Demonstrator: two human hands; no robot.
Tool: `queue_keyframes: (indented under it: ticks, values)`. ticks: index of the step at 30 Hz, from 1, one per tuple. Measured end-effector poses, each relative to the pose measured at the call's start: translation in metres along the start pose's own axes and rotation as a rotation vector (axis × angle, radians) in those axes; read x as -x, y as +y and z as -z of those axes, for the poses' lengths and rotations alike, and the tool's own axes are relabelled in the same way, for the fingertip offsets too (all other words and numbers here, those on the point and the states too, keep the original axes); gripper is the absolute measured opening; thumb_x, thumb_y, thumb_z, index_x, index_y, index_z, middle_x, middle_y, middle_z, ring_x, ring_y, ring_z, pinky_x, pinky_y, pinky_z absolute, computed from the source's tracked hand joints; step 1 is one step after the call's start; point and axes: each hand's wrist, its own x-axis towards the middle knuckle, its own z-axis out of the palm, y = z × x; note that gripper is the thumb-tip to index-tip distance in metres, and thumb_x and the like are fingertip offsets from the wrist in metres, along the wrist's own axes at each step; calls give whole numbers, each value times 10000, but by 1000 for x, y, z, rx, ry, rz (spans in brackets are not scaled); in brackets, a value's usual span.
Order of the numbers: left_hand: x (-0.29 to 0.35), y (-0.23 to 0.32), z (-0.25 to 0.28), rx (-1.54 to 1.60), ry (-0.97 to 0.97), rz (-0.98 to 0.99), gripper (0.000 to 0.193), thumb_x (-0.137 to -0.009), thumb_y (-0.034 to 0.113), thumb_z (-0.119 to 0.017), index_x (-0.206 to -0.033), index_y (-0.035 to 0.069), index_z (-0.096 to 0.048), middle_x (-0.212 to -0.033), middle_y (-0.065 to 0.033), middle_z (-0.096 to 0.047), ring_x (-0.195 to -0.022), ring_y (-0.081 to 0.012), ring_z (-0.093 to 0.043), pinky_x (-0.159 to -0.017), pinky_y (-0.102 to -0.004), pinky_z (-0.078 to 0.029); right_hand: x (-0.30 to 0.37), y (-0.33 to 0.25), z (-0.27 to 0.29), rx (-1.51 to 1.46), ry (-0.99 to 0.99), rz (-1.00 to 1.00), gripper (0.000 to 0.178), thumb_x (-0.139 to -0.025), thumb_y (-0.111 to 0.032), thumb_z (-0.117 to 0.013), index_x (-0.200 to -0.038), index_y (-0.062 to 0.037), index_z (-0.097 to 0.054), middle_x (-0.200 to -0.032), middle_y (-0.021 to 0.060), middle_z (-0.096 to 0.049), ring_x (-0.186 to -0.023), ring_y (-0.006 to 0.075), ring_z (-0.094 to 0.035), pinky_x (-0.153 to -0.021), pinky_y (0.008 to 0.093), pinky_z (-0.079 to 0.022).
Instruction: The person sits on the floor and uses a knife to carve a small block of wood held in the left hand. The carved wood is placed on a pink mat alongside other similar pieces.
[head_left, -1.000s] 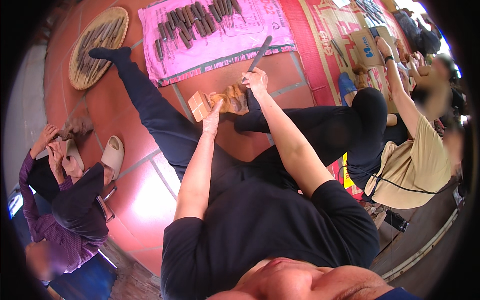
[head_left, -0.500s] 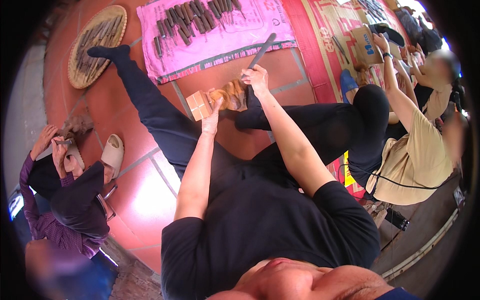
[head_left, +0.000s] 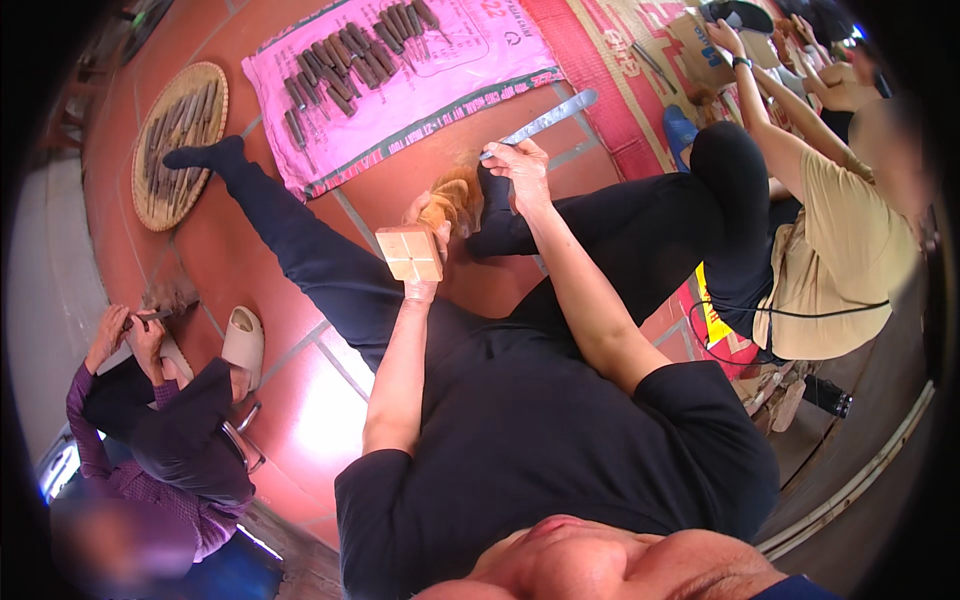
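The left hand (head_left: 441,240) is closed around a golden-brown carved wooden piece (head_left: 453,207). Its flat, square, light-wood base (head_left: 408,255), with a pale cross on it, points toward the person. The right hand (head_left: 525,172) pinches the near end of a long, flat, grey metal tool (head_left: 548,116). The carved piece is over the red tile floor (head_left: 290,262), beside a foot in a dark sock (head_left: 493,218). I can't tell if they touch. Past them, brown-handled tools (head_left: 341,68) lie on a pink printed sheet (head_left: 272,82).
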Motion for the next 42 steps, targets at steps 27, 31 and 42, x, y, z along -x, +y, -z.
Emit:
queue_keyframes:
  ticks: [27, 31, 42]
  values:
    - [1, -16, -17, 28, -121, -20, 450, -848, 117, -609, -1247, 14, -427, -1209, -114, -484, -1127, -208, -467, -965, -337, -368, -13, 21, 36, 66, 127, -33, 105, -713, -87, -687, -769, -36, -614, -752, 70, -647, -664, 134, -612, -583, 267, -488]
    - [0, -13, -19, 68, -118, 7, 443, -846, 113, -610, -1239, 10, -433, -1215, -118, -484, -1131, -212, -465, -968, -340, -365, -5, 17, 23, 114, -39, -95, 116, -704, -84, -698, -801, -47, -645, -760, 51, -649, -658, 133, -600, -607, 247, -467]
    - [0, -9, -17, 1, -115, -37, 428, -844, 123, -613, -1217, -1, -444, -1206, -129, -494, -1128, -231, -472, -969, -350, -365, -5, 3, 22, 205, -20, -81, 123, -726, -95, -669, -817, -18, -637, -764, 64, -650, -671, 149, -609, -616, 263, -475]
